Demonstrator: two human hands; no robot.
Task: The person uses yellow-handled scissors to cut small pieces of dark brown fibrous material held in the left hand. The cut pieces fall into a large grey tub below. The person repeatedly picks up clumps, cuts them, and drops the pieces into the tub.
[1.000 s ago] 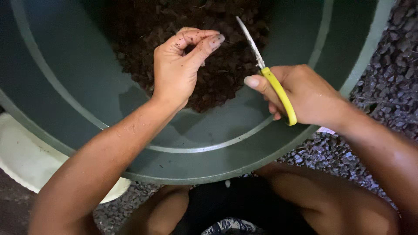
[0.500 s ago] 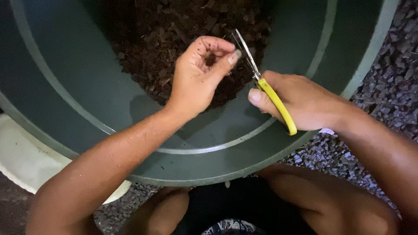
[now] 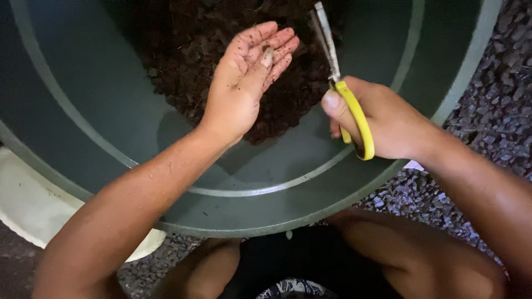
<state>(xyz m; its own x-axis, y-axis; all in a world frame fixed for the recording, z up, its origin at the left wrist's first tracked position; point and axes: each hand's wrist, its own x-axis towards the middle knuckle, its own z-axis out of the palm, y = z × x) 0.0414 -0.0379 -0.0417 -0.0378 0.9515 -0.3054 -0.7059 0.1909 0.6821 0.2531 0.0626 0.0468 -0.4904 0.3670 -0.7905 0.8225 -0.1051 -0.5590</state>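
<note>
Two bare hands are working over one large green pot (image 3: 288,182), seen from above.

Item: left hand (image 3: 246,83). It is lying open, palm up, fingers (image 3: 277,47) stretched out side by side and flecked with dirt. It is holding nothing firmly; one small pale scrap is resting on the fingers, too small to identify. The hand is hovering above the soil, its forearm crossing the pot's near rim.

Item: right hand (image 3: 388,119). It is gripping a pair of scissors (image 3: 338,72) by the yellow handles (image 3: 357,119), fingers curled tight through the loops, thumb pressing on top. The grey blades are pointing up and away toward the top of the view, lying nearly together, with their tips running past the upper edge. The scissors are sitting just beside the left hand's fingertips, not touching them, over the right side of the soil.

Item: soil (image 3: 194,61). Dark brown and lumpy, it is filling the far inner part of the pot, beneath both hands.

Item: pot. Its smooth inner wall is showing two pale raised rings curving across it.

Item: gravel (image 3: 493,111). Grey stones are covering the ground to the right of and below the pot.

Item: white tray (image 3: 33,210). It is lying at the lower left, partly under the pot's rim.

Item: knees (image 3: 399,249). The person's bare knees are showing at the bottom edge.
</note>
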